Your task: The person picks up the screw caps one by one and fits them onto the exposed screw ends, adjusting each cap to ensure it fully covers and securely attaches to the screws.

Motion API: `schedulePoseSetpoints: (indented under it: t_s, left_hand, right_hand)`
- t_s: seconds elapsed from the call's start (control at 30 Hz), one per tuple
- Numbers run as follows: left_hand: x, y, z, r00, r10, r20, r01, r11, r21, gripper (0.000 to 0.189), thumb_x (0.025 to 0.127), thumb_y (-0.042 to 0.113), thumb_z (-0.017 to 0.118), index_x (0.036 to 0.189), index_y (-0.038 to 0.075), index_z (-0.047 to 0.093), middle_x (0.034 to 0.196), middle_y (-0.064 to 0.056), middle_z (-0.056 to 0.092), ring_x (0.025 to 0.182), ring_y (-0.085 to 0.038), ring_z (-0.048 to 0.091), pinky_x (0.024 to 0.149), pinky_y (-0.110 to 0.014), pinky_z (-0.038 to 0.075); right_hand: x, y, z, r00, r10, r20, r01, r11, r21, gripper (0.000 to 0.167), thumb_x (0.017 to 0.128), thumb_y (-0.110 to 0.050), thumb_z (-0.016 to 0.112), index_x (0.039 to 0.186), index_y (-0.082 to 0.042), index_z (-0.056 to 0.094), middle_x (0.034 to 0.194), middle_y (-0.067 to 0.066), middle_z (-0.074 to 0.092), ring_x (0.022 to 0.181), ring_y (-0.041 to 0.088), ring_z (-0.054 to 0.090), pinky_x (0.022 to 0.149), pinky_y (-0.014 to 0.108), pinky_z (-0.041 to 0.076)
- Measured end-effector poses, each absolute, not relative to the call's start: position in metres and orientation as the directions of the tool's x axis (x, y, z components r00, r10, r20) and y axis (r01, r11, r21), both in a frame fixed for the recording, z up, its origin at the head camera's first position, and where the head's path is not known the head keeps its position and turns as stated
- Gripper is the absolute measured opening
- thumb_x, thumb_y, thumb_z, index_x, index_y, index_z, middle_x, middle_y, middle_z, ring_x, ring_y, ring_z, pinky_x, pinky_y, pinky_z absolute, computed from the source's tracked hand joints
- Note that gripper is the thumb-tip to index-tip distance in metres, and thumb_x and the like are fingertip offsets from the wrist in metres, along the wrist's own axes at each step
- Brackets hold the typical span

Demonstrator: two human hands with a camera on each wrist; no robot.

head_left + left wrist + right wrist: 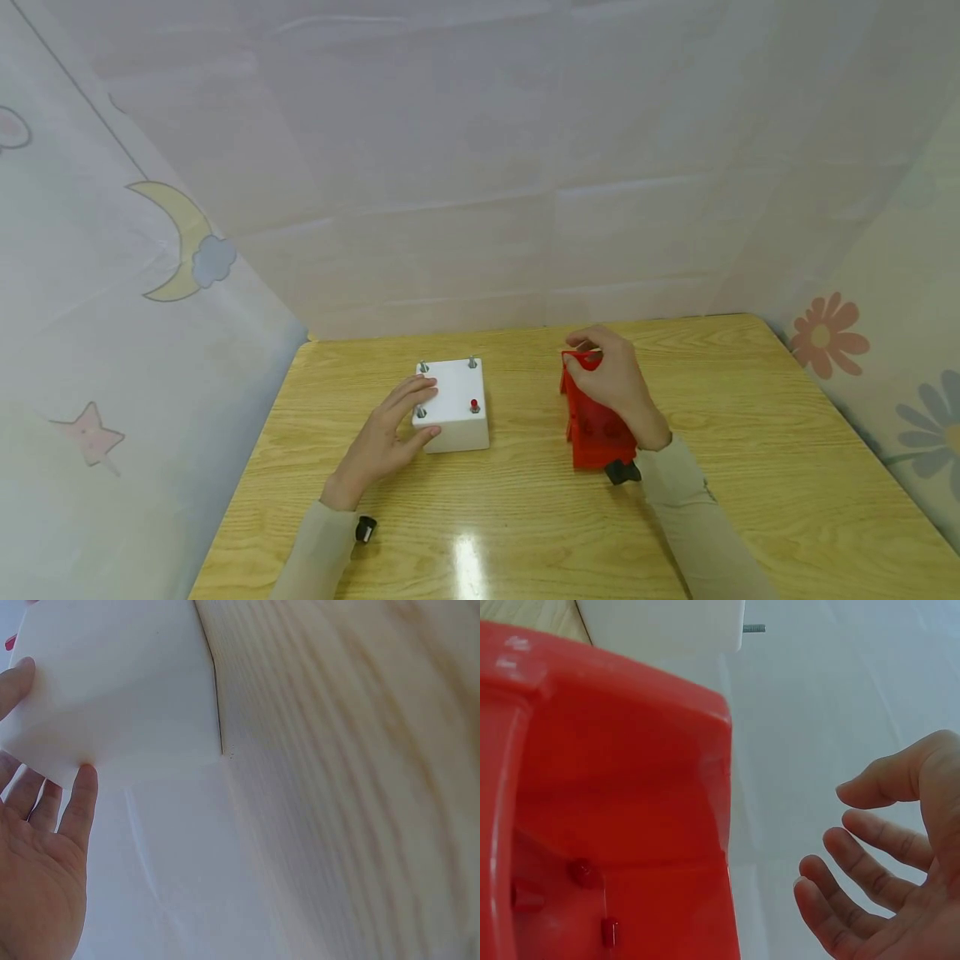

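A white box (452, 392) with a metal bolt standing at each top corner sits on the table. On its front right bolt is a small red piece (474, 403). My left hand (387, 441) rests against the box's left side, fingertips over the top edge and thumb at the front face. In the left wrist view a fingertip touches the white side wall (142, 712). To the right lies a hollow red plastic part (600, 446), with small round bosses inside. Over its far end is my right hand (617, 377). The right wrist view shows this hand (889, 870) with fingers loosely bent, holding nothing.
The wood-grain table (517, 533) carries both things. A pale cloth backdrop (480, 208) hangs behind, with printed cloth walls at left and right. A dark strap piece sits at each wrist.
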State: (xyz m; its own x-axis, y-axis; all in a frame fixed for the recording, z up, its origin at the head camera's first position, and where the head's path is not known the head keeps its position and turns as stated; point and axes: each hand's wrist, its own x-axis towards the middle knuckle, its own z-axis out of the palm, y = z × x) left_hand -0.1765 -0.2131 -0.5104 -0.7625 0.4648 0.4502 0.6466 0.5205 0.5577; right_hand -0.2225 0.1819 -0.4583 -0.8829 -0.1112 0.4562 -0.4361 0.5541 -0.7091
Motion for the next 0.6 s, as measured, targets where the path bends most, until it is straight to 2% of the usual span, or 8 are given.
schedulePoseSetpoints:
  t_s: [0.27, 0.6]
  left_hand:
    - [-0.1776, -0.2126, -0.5103, -0.752, 0.469, 0.463, 0.659, 0.516, 0.547, 0.058, 0.096, 0.019, 0.082, 0.149, 0.012, 0.060, 0.159, -0.006, 0.055, 0.157, -0.033, 0.040, 0.133, -0.033, 0.030]
    - [-0.1773, -0.2138, -0.5101, -0.755, 0.468, 0.459, 0.655, 0.519, 0.548, 0.058, 0.097, 0.020, 0.082, 0.150, 0.013, 0.060, 0.160, -0.004, 0.054, 0.158, -0.032, 0.039, 0.133, -0.033, 0.031]
  right_hand:
    - [-0.2256, 0.1869, -0.4613, -0.881, -0.112, 0.459, -0.437, 0.563, -0.702, 0.022, 0.090, 0.001, 0.075, 0.113, -0.001, 0.075, 0.112, 0.019, 0.076, 0.095, 0.036, 0.073, 0.081, 0.055, 0.065]
    - [-0.2292, 0.1925, -0.4643, -0.912, -0.114, 0.395, -0.382, 0.589, -0.713, 0.021, 0.092, -0.002, 0.075, 0.113, -0.002, 0.075, 0.114, 0.022, 0.075, 0.096, 0.038, 0.073, 0.083, 0.057, 0.065]
